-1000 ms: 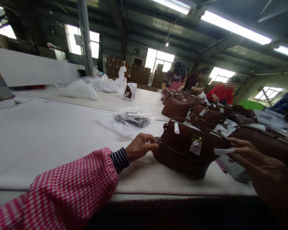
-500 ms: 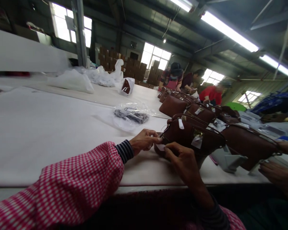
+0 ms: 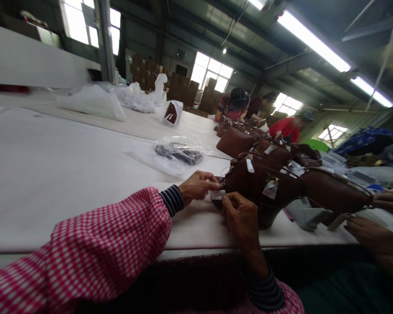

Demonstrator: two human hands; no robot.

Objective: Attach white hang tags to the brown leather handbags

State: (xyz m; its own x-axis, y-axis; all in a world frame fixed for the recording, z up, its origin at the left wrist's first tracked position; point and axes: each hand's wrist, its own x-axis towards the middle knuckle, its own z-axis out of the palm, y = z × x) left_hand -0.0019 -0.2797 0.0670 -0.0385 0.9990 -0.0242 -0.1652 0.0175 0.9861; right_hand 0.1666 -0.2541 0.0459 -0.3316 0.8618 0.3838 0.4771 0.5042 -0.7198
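pinching one end of a brown handbag (image 3: 253, 183) in the left hand (image 3: 199, 186), with thumb and forefinger pressed together there. gripping a small white slip (image 3: 218, 195) by its right edge in the right hand (image 3: 244, 216), with thumb and fingertip together on it, just under the left fingertips and beside that same end of the handbag; hard to tell, at this size, whether also catching the slip's top edge with the left thumb. resting the handbag on the white table (image 3: 85, 174), to the right of the grip, with a white tag (image 3: 249, 165) by the handle and a brass-coloured lock (image 3: 271, 179) on the front. beyond the left hand, with a dark bundle (image 3: 178, 153) in clear plastic, and farther off with a brown item (image 3: 171, 112) in white wrapping. behind the handbag, away from the grip, with more brown bags (image 3: 237, 141) in rows. well to the right of the grip, with a co-worker's hands (image 3: 371, 233) near a grey plastic piece (image 3: 311, 216) and another brown bag (image 3: 336, 187)
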